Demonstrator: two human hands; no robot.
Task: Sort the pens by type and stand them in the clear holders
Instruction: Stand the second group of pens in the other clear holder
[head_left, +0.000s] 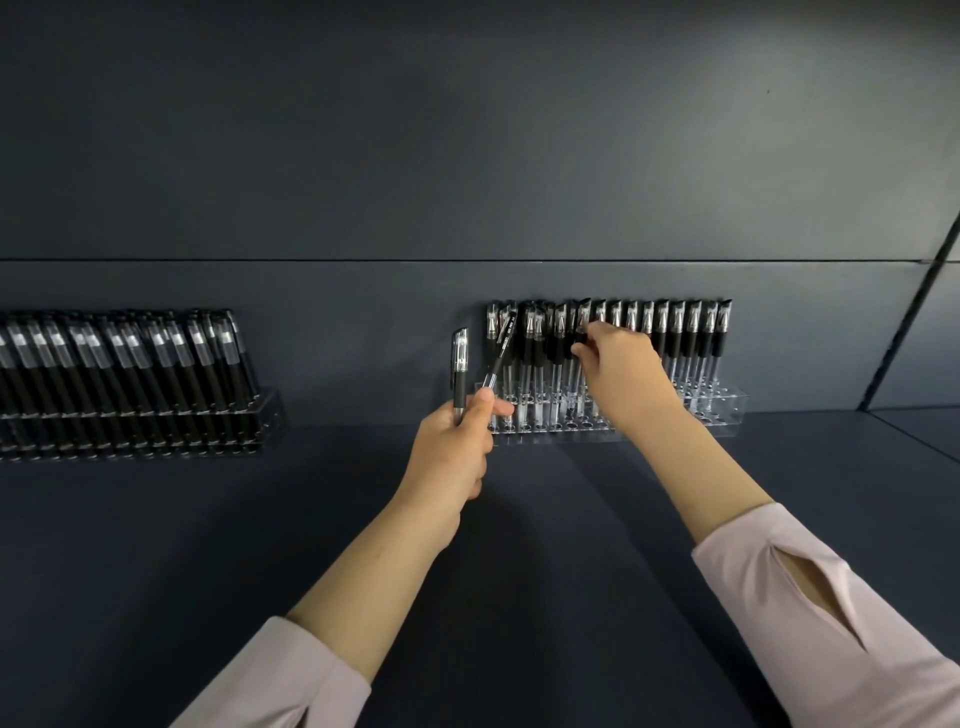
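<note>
While right hand (618, 358) grip pinches one pen (583, 317): keep it vertical over its right holder (727, 410) slot
left hand (457, 441): grip holds two pens (460, 364), keep clear

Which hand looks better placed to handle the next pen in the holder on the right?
The right hand, probably. Its fingers pinch a pen standing in the right holder, while the left hand is busy gripping two pens just in front of that holder's left end.

Dark blue-grey wall (467, 130) with horizontal seam, matching matte shelf surface (156, 545), dim even light
</note>
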